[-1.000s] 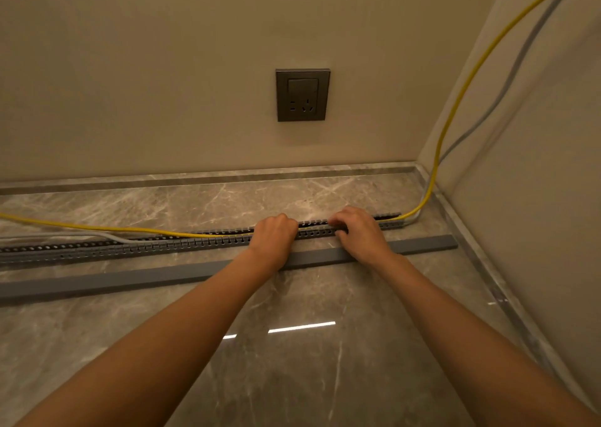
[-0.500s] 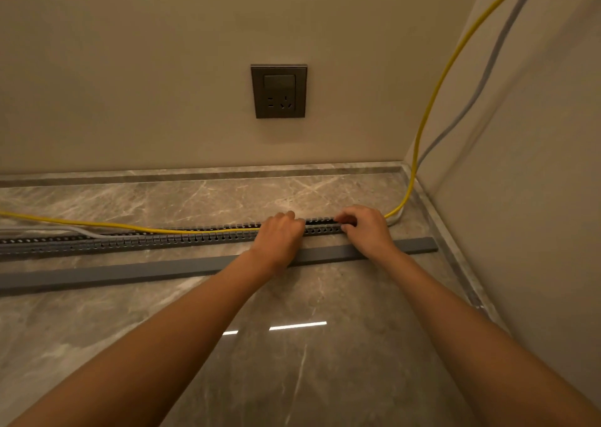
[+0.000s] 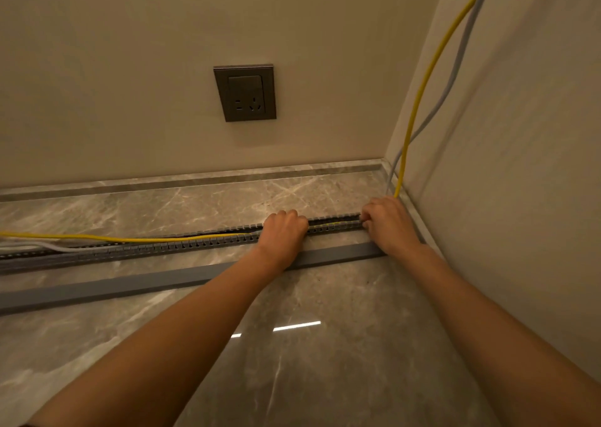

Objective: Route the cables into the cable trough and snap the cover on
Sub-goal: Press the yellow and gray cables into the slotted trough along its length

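A grey slotted cable trough lies across the marble floor, running left to right. A yellow cable lies along it from the left, sits inside it between my hands, then climbs the right wall. A grey-white cable runs beside it and also rises in the corner. The flat grey cover lies on the floor in front of the trough. My left hand is fisted on the trough, pressing the cables. My right hand curls over the trough's right end, on the cables.
A dark wall socket sits on the back wall above the trough. The right wall stands close beside my right hand, forming a corner. A marble skirting runs along the back wall. Open floor lies in front of the cover.
My right hand has slid to the right along the trough to its end by the corner. More yellow cable now lies inside the trough between my hands. My left hand has stayed put.
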Demonstrator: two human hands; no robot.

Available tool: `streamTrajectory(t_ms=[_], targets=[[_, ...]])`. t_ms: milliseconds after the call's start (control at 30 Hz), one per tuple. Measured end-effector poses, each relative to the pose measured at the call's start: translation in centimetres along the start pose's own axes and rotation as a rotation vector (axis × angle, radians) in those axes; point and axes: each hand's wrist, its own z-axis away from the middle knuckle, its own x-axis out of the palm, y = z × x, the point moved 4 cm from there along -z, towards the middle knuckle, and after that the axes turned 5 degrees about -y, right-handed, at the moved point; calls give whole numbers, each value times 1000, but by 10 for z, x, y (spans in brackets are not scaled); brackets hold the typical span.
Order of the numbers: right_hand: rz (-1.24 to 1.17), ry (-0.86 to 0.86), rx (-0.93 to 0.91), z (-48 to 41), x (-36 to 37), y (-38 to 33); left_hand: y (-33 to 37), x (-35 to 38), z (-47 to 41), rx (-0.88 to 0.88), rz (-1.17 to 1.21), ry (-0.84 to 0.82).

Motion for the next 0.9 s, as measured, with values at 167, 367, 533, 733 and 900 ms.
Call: streamTrajectory(t_ms=[167,367,533,733,900], targets=[[-59,63,36,0,8,5,0,1,-2,-12,-7,-10],[4,52,68,1,7,2,-1,4,2,-32,65,13],[-71,101,143,10,5,-7,-11,10,11,-43,221,85],[-204,185,64,16,3,-45,-33,12,21,-107,298,183],[-285,97,-63,6,10,-98,-81,16,47,-178,366,173]])
